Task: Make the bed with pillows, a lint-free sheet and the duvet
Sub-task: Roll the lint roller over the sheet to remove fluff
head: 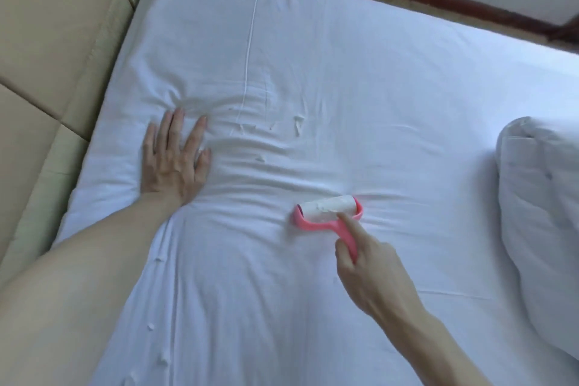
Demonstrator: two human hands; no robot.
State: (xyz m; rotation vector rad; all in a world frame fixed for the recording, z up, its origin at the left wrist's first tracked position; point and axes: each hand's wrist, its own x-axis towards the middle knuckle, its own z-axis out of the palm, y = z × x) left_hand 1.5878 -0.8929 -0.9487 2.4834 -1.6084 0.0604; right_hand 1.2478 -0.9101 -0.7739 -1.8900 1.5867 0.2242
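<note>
A white sheet (344, 78) covers the mattress, wrinkled around the middle. My left hand (174, 155) presses flat on the sheet at the left, fingers spread. My right hand (366, 263) grips the handle of a pink lint roller (327, 211), index finger stretched along its neck, and the white roll lies on the sheet. Small white lint scraps (297, 124) lie on the sheet beyond the roller, and more lie along a crease (156, 351) near me. A bunched white duvet (542, 197) sits at the right edge.
A beige padded headboard (56, 41) runs along the left side of the bed. Beyond the far edge of the mattress I see a dark wooden skirting (454, 0) and a strip of floor.
</note>
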